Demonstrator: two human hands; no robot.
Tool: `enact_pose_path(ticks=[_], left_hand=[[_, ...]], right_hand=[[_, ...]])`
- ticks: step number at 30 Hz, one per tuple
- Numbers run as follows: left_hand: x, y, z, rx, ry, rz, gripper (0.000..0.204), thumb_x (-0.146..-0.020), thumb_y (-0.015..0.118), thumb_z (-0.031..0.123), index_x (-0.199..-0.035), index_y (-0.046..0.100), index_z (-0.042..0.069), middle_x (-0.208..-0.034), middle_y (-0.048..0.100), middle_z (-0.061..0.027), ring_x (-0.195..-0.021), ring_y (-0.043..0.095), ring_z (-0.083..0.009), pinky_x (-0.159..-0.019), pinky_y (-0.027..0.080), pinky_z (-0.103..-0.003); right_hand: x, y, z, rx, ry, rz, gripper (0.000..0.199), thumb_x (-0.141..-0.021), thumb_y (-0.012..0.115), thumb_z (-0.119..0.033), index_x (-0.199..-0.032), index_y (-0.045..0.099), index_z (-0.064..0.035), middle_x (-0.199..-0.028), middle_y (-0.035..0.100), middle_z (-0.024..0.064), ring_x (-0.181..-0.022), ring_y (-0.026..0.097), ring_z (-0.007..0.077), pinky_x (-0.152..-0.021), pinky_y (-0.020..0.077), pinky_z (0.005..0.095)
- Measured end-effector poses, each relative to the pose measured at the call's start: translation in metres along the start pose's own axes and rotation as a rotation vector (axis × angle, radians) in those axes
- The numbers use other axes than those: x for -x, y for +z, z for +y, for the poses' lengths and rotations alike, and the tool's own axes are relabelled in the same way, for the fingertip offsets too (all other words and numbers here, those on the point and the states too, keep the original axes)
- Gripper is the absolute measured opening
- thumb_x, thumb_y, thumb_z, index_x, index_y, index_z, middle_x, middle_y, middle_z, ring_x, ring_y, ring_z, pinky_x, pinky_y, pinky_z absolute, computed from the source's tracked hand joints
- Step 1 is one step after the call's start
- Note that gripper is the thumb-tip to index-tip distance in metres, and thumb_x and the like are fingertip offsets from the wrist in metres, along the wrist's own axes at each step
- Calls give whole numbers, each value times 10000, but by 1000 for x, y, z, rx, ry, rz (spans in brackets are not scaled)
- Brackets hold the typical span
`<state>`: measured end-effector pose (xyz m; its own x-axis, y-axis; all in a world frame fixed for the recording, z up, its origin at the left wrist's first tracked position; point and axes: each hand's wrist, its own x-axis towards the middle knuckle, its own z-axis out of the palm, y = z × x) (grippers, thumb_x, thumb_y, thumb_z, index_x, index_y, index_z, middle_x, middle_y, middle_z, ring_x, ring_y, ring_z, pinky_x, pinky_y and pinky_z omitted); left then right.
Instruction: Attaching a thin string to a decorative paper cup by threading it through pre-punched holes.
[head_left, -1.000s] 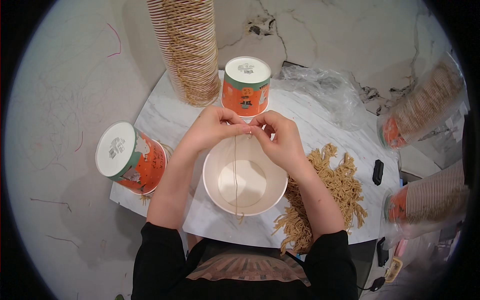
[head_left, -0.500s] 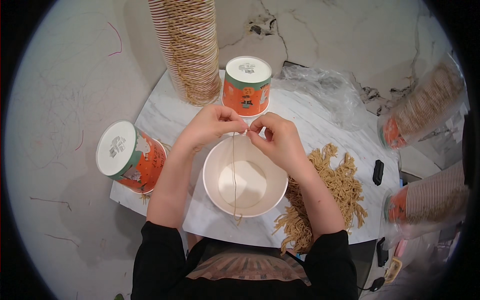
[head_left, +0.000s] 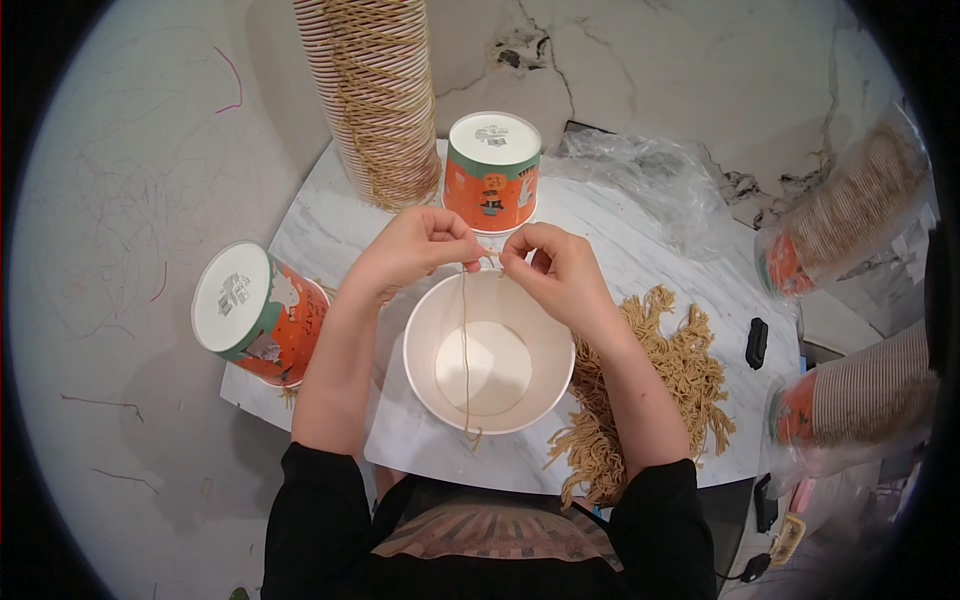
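Note:
My left hand (head_left: 424,246) and my right hand (head_left: 556,272) pinch a thin tan string (head_left: 466,350) just beyond the far rim of a white paper bucket (head_left: 425,378). A short stretch of the string shows between the two pinches. Its long end hangs from my left fingers, across the bucket's mouth and past the near rim. The bucket stands upright with its open top toward me, and I see its pale bottom inside. Beside my right forearm lies a heap of tan yarn (head_left: 680,370).
An upturned orange and green bucket (head_left: 492,185) stands behind my hands, another (head_left: 275,320) at left. A tall stack of string-wrapped buckets (head_left: 385,100) rises far left. Clear plastic wrap (head_left: 660,190), a black clip-like object (head_left: 757,343) and bagged bucket stacks (head_left: 850,215) are at right.
My fingertips have drawn slightly apart, so more string shows between them. Both hands otherwise keep nearly the same place above the far rim.

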<state>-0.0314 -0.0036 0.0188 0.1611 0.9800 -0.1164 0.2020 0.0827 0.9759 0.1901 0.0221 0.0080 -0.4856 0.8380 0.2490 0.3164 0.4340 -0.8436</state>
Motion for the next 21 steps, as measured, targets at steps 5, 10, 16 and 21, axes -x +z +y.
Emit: enact_pose_path(ticks=[5,10,16,21], left_hand=[[1,-5,-1,4,2,-51,140,-848,726,173,-873,684,41,-825,734,-25,-720,627,-32,-585,386,-192],[-1,0,0,2,31,-51,158,-888,725,175,-943,699,29,-835,726,-21,-745,638,-37,-608,417,-186],[-7,6,-13,52,92,-107,139,-870,763,88,-967,724,-4,-844,718,-17,-764,646,-48,-677,495,-193],[-3,4,-9,-41,76,-49,149,-827,801,122,-858,744,-12,-778,705,-24,-737,627,-58,-659,494,-222]], right_hand=[[-1,0,5,36,-65,11,138,-889,698,-127,-862,671,5,-718,635,-8,-594,488,29,-540,407,226],[0,-1,2,29,-17,-2,138,-856,697,-135,-857,670,0,-742,655,31,-615,536,93,-576,445,263],[0,0,-3,18,11,-41,148,-819,696,-146,-852,671,-3,-760,672,69,-626,572,144,-606,481,298],[1,-2,-2,17,23,-57,151,-808,702,-149,-845,673,-6,-747,663,61,-608,551,138,-595,475,293]])
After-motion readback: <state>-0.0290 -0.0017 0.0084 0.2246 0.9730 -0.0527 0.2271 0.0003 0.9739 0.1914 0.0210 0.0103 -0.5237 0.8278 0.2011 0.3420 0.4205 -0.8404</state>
